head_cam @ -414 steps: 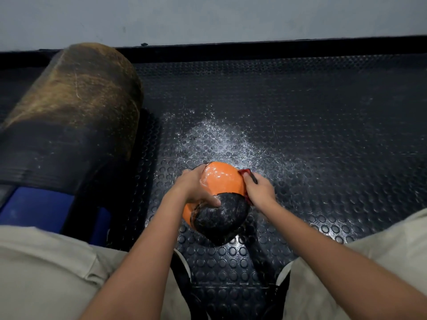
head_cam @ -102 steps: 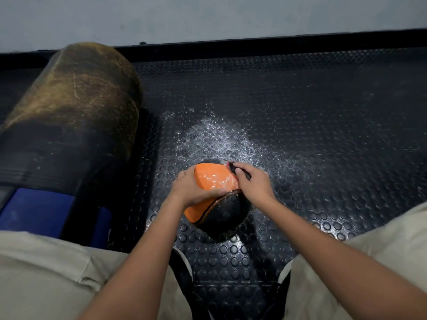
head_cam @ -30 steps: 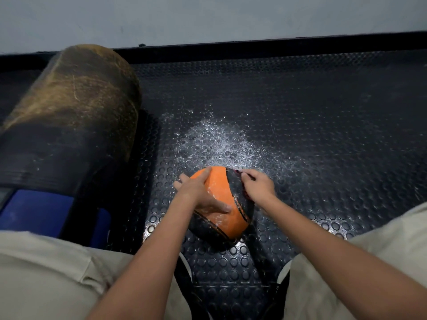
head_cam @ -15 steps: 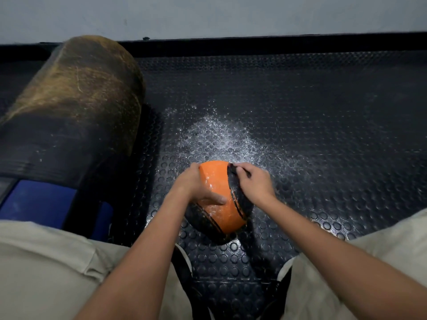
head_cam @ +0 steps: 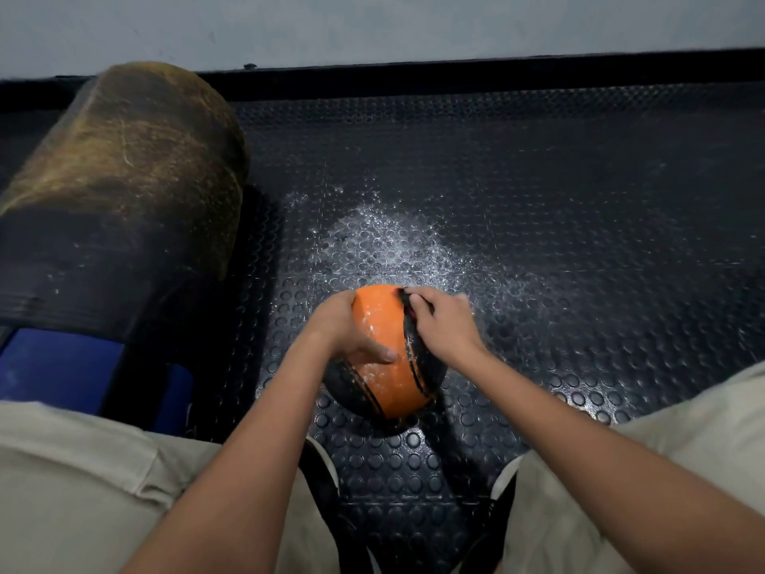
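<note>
- Studded black floor mat (head_cam: 579, 209), flecked white; grey wall (head_cam: 372, 26) behind; worn roll (head_cam: 124, 180) at left.
- Left hand (head_cam: 343, 329) fingers clasp the ball (head_cam: 383, 374); right hand (head_cam: 445, 327) fingers pinch a dark tool (head_cam: 409, 306).

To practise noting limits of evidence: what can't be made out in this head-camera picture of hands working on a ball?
1. Head view, small dark tool: mostly hidden inside the right hand, kind unclear.
2. Head view, orange-and-black round ball: underside faces away; left hand covers its left flank.
3. Head view, blue flat object: cut off by the left edge, overlapped by the big brown-black cylinder.
</note>
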Tool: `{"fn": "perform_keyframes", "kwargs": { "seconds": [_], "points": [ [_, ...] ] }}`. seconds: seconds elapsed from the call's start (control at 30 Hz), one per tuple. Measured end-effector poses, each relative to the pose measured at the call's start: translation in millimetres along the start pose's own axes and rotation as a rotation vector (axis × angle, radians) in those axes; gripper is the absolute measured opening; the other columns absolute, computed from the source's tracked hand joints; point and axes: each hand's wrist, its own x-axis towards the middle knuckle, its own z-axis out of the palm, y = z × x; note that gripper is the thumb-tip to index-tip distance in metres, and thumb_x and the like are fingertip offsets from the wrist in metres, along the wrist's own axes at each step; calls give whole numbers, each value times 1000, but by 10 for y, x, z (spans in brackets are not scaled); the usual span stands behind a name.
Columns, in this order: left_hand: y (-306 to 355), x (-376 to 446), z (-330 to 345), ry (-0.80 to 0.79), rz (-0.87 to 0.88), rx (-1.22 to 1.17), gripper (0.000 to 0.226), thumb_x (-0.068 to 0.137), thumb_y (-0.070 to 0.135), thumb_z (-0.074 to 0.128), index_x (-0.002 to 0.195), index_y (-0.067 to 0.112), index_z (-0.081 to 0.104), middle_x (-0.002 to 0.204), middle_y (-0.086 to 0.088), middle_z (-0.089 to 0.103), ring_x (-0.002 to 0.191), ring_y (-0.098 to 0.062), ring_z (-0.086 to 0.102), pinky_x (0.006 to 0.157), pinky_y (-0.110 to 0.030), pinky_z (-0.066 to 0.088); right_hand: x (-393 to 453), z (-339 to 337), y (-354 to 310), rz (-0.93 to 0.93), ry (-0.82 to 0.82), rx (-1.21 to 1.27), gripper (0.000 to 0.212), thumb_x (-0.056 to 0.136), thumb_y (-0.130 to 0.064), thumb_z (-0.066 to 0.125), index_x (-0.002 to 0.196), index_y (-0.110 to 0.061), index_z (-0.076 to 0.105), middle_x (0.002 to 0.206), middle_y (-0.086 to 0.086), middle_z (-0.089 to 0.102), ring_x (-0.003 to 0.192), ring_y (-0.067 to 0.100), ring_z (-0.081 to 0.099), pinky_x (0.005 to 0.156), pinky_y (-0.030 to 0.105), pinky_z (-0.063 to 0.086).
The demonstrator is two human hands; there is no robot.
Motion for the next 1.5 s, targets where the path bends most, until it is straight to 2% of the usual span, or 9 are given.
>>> {"fn": "perform_keyframes", "kwargs": {
  "seconds": [0.17, 0.4, 0.57, 0.8, 0.97, 1.07, 1.27, 1.4, 1.5],
  "points": [
    [4, -65, 29, -24, -121, -4, 131, 51, 60, 92, 157, 48, 16, 155, -14, 6, 144, -41, 10, 113, -60, 31, 17, -88, 42, 60, 34, 84, 32, 106, -36, 43, 132, -38, 63, 114, -2, 66, 109, 20, 54, 86, 32, 46],
    [-31, -48, -7, -28, -48, -39, 133, 49, 49, 97, 158, 41, 20, 147, -11, 26, 141, -37, 26, 112, -58, 33, -13, -81, 42, 206, 82, 101, 29, 107, -31, 44, 125, -33, 66, 109, -3, 69, 80, 12, 59, 60, 19, 43],
    [-72, -39, -32, 20, -72, -169, 129, 47, 39, 100, 153, 15, 31, 150, -7, 41, 136, -29, 43, 113, -46, 39, -10, -10, -132, -40, 9, 59, 31, 105, -38, 46, 130, -42, 64, 117, -6, 61, 110, 14, 42, 90, 30, 35],
    [-46, -11, -10, 1, -43, -170, 125, 57, 44, 95, 159, 24, 25, 157, -11, 29, 143, -36, 31, 117, -55, 31, -73, -77, 249, 382, 83, 238, 35, 108, -26, 41, 137, -26, 61, 124, -2, 64, 91, 14, 53, 73, 25, 42],
    [-26, 4, -45, -40, -81, -111, 118, 65, 47, 90, 159, 34, 19, 156, -16, 17, 143, -45, 25, 115, -59, 29, -43, 15, -9, 206, 120, 210, 30, 105, -36, 45, 129, -41, 64, 117, -1, 67, 100, 17, 59, 85, 34, 54],
    [-50, 8, -52, -20, -37, -116, 118, 66, 46, 90, 160, 29, 21, 161, -13, 22, 145, -39, 30, 115, -53, 33, -1, 5, -109, 66, 48, 115, 31, 104, -41, 46, 129, -44, 63, 115, -8, 61, 118, 13, 44, 102, 38, 42],
    [-49, -31, 13, 39, -5, -198, 113, 68, 39, 90, 159, 18, 26, 156, -7, 41, 139, -31, 43, 114, -48, 36, -64, -40, 139, 359, 164, 290, 31, 106, -28, 44, 129, -31, 65, 124, -3, 66, 100, 16, 61, 83, 30, 50],
    [-14, -14, -3, 17, 4, -180, 106, 73, 32, 88, 158, 18, 27, 159, -9, 36, 142, -34, 38, 115, -50, 33, -90, -68, -37, 264, 176, 234, 29, 106, -29, 47, 127, -33, 67, 108, -4, 65, 72, 5, 54, 57, 17, 39],
    [-22, 1, -42, 4, -47, -118, 103, 77, 41, 84, 159, 30, 24, 162, -11, 18, 146, -38, 26, 117, -54, 30, -83, -13, -177, 36, 81, 139, 28, 103, -37, 50, 127, -42, 65, 115, 1, 57, 94, 15, 53, 82, 26, 47]
  ]
}}
